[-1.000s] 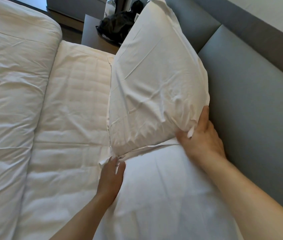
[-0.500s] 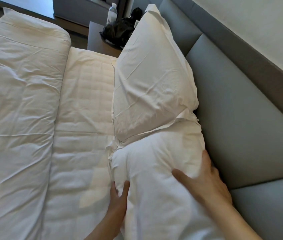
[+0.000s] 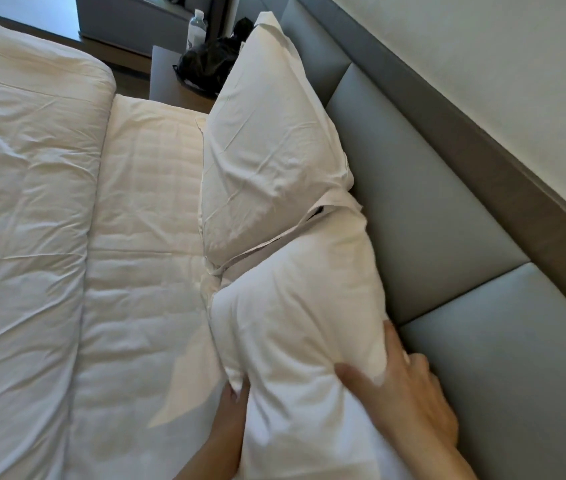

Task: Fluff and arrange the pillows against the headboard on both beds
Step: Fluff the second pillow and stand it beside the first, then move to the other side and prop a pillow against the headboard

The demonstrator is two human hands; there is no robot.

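The left hand [image 3: 231,408] comes up from the bottom edge and grips the near pillow [image 3: 295,327] at its bed-side edge, fingers tucked into the fabric so that only the back of the hand shows; how tightly they curl cannot be told. To its left the folded duvet [image 3: 22,216] lies along the bed, with the quilted mattress pad [image 3: 143,237] bare between duvet and pillows. The near pillow stands on its long edge, touching the far pillow [image 3: 271,133], whose open case flap overlaps the seam between them. The right hand [image 3: 409,407] holds the pillow's other side, thumb spread across the front face and fingers wrapped behind, down in the gap by the grey padded headboard [image 3: 448,209].

The step looks like plumping and seating this pillow. To do it well, squeeze both sides inward evenly so the filling rises, then lean the back flat against the headboard, level with its neighbour. Tuck the loose flap in so the join looks clean, and free the right fingers without dragging the pillow forward.
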